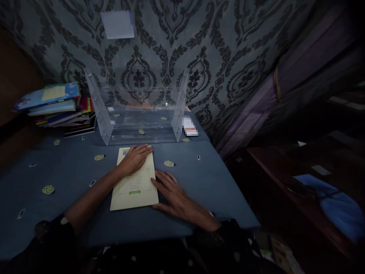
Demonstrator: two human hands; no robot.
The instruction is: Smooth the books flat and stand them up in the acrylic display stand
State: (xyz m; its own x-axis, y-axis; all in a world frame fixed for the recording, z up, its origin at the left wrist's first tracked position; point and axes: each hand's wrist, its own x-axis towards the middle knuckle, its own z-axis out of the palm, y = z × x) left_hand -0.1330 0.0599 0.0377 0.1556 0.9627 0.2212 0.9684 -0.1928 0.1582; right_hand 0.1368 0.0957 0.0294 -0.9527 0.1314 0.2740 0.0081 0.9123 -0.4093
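A thin, cream-coloured booklet [134, 196] with small print and a green ribbon mark lies flat on the blue table cover. Across its far part rests my left hand [135, 159], palm down with the fingers stretched out. My right hand [173, 194] lies at the booklet's right edge, thumb and fingers apart; its fingertips touch or nearly touch that edge. Just beyond the booklet stands a clear acrylic rack [142, 135] with tilted side panels.
Left of the rack is an uneven stack of books [57, 106]. A small white and red item [190, 127], blurred out, sits to its right. The table [228, 194] ends on the right, beside a dark reddish surface with blue cloth [339, 205]. A purple curtain [256, 110] hangs behind.
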